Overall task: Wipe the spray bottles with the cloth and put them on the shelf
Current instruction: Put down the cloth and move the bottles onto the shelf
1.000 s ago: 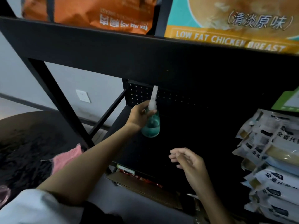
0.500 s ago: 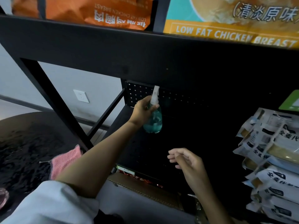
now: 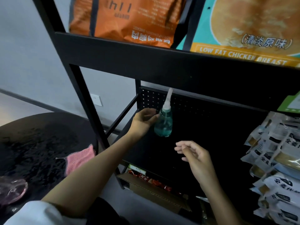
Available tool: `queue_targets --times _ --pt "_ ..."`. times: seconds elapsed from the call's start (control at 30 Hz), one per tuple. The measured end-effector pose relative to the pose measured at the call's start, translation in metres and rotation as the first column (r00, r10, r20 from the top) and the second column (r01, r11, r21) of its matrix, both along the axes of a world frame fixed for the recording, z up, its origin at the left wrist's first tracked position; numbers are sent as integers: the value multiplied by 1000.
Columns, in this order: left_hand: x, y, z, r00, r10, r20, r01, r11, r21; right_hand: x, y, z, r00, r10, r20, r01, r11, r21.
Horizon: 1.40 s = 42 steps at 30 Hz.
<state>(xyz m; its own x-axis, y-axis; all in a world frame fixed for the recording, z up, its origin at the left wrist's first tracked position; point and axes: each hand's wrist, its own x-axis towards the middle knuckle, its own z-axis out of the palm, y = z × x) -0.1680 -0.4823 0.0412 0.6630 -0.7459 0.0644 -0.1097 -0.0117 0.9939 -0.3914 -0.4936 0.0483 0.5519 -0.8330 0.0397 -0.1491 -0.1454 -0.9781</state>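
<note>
Since the earlier frame, the grip on the spray bottle (image 3: 163, 125) is loosened. The left hand (image 3: 145, 119) is now opened beside it, fingertips at its shoulder; whether contact remains cannot be told. The bottle is stood upright on the black shelf (image 3: 162, 159), near the perforated back panel (image 3: 151, 99). The right hand (image 3: 195, 157) is held loosely curled and empty. The pink cloth (image 3: 79, 158) is left on the table (image 3: 32, 140). The left hand is best drawn straight back, so the narrow bottle is not tipped.
</note>
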Motion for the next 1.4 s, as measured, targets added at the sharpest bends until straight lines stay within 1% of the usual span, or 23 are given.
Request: queue_targets --times 0.03,0.13,0.2,0.37,0.43,0.6,0.73,0.87,1.03,1.1,1.13,1.2,1.3,1.4 --pt "1 9 3 1000 6 7 -6 1000 2 3 2 3 1000 12 3 -12 1000 -10" --pt "5 38 11 993 -15 115 12 1000 27 15 12 12 998 56 21 -56 998 -29" --pt "8 57 16 988 -15 155 10 999 31 26 21 16 996 87 28 -86 996 -39" --pt "16 112 30 983 6 184 -11 1000 25 57 51 27 985 166 52 -162 985 -66" --pt "23 141 35 986 22 164 -25 1000 13 73 66 31 976 207 64 -203 977 -65" --pt "52 223 36 968 157 198 -163 987 15 119 112 38 941 327 84 -322 945 -64" --pt "72 292 27 954 252 165 -262 964 43 159 150 32 906 410 106 -404 912 -71" --pt "86 358 15 913 361 190 -382 920 87 196 190 21 857 506 101 -498 862 -92" --pt "98 426 -2 853 501 145 -517 850 101 233 238 5 805 588 78 -583 808 -80" --pt "104 446 -12 839 530 122 -543 830 127 243 254 0 783 618 68 -617 786 -46" --pt "107 455 -17 830 541 137 -556 819 139 247 262 -3 774 631 60 -630 776 -34" --pt "112 467 -27 811 560 172 -584 797 158 255 275 -8 761 647 44 -646 763 -38" --pt "120 480 -43 798 580 163 -602 779 176 267 289 -20 749 662 20 -660 749 -54" --pt "128 488 -58 769 624 137 -639 748 181 279 297 -34 735 678 -4 -677 735 -34"
